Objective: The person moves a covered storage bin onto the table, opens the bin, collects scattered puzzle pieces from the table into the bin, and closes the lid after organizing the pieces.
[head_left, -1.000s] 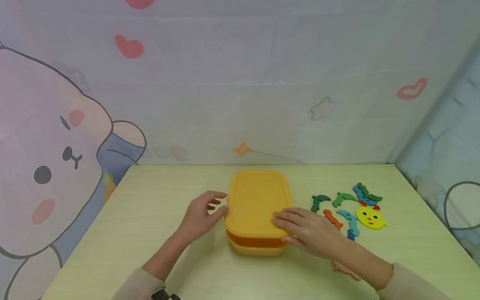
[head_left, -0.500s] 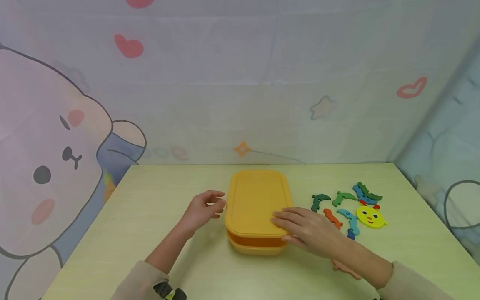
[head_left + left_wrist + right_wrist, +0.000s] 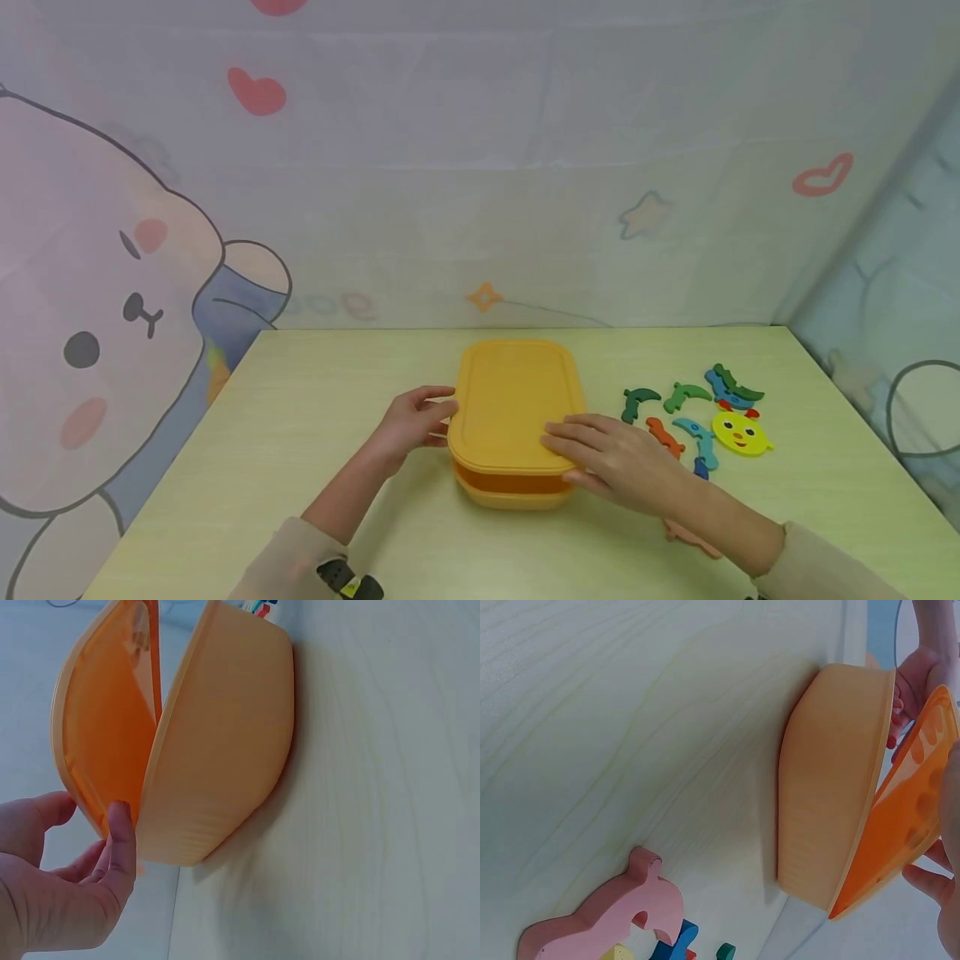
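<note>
the lid (image 3: 517,400) lay between your hands at the centre of the frame, on the box (image 3: 513,498), its long axis running up and down the frame and its lower end gaping above the rim. your right hand (image 3: 611,458) was the nearer, clamped on the lid's lower right edge, fingers on top and thumb at the edge. your left hand (image 3: 408,421) was at the left long side, thumb touching the lid, thumb and fingers about its edge; i could not tell whether they pinched it.

half a second earlier your left hand stood just off the lid; now it had come right, onto the edge, while your right hand and the lid had barely shifted. at the right of the frame, the yellow face (image 3: 741,434) lay on the desk (image 3: 337,375).
</note>
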`<state>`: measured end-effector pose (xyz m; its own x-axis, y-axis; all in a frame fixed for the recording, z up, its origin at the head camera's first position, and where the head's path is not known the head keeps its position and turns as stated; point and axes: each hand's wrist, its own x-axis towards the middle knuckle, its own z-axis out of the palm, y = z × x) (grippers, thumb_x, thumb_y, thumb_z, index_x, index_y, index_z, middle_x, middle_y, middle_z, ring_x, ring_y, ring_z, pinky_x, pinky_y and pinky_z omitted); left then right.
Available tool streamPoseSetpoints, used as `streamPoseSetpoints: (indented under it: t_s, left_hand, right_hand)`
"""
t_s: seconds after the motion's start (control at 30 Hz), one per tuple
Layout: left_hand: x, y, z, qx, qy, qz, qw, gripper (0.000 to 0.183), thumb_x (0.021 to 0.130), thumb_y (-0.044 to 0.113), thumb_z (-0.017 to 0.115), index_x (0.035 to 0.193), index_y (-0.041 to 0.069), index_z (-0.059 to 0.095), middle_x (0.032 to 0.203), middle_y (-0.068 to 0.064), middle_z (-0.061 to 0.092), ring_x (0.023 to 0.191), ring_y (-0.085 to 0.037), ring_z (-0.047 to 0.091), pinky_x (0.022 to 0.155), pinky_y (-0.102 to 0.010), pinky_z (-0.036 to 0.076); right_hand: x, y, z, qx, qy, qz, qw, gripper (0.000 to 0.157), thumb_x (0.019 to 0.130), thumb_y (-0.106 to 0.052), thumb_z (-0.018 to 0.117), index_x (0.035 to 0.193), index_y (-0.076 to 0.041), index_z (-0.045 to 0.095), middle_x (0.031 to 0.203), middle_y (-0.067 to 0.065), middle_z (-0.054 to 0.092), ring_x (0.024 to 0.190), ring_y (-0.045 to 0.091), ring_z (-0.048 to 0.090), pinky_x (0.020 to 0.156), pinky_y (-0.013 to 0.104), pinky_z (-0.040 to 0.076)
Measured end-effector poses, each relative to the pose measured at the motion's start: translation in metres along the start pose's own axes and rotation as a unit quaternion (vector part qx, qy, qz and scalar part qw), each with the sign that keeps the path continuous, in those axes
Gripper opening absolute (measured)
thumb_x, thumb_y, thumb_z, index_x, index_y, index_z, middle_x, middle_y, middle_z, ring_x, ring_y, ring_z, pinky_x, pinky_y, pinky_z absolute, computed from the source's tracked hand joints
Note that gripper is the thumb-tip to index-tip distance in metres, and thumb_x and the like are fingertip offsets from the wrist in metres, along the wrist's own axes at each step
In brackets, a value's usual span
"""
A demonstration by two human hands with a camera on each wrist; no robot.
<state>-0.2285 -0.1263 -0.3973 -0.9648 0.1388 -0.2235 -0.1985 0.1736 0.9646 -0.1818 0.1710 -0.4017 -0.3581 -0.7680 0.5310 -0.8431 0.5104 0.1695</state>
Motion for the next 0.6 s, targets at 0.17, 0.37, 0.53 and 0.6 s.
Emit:
streamPoseSetpoints:
  t_s: [0.17, 0.37, 0.53, 0.6]
  left_hand:
    - [-0.001, 0.0002, 0.0028, -0.019, 0.008, -0.005, 0.9998, 0.041, 0.085, 0.016, 0.063, 0.124, 0.007, 0.055, 0.093, -0.009, 0.067, 0.068, -0.018, 0.064, 0.062, -0.031, 0.056]
    - [0.0001, -0.0004, 0.0062, -0.042, 0.012, -0.012, 0.999, 0.041, 0.085, 0.013, 0.061, 0.125, 0.008, 0.053, 0.09, -0.01, 0.068, 0.066, -0.017, 0.065, 0.057, -0.027, 0.054]
    - [0.0014, -0.0025, 0.0091, -0.052, 0.007, -0.014, 0.9985, 0.044, 0.085, 0.012, 0.061, 0.127, 0.009, 0.05, 0.087, -0.008, 0.068, 0.064, -0.016, 0.063, 0.057, -0.026, 0.053]
    - [0.0013, -0.0033, 0.0099, -0.057, 0.007, -0.016, 0.9982, 0.044, 0.085, 0.011, 0.06, 0.127, 0.009, 0.049, 0.086, -0.008, 0.067, 0.064, -0.016, 0.063, 0.057, -0.026, 0.052]
  right_hand:
    - [-0.0001, -0.0008, 0.0001, 0.0, 0.004, -0.002, 1.0, 0.043, 0.098, -0.041, 0.038, 0.124, -0.014, 0.059, 0.124, 0.0, 0.06, 0.108, 0.021, 0.057, 0.083, 0.036, 0.052]
    - [-0.0007, -0.0008, 0.001, -0.001, -0.002, 0.002, 1.0, 0.044, 0.097, -0.042, 0.038, 0.124, -0.015, 0.059, 0.124, -0.001, 0.06, 0.11, 0.021, 0.057, 0.085, 0.035, 0.051]
    - [-0.0018, -0.0006, 0.0025, 0.0, -0.004, 0.004, 1.0, 0.043, 0.097, -0.043, 0.039, 0.124, -0.016, 0.059, 0.124, -0.001, 0.06, 0.11, 0.02, 0.056, 0.086, 0.034, 0.051]
    - [-0.0024, -0.0004, 0.0034, 0.0, 0.0, 0.001, 1.0, 0.043, 0.097, -0.042, 0.04, 0.124, -0.016, 0.059, 0.124, -0.001, 0.06, 0.11, 0.02, 0.057, 0.086, 0.034, 0.051]
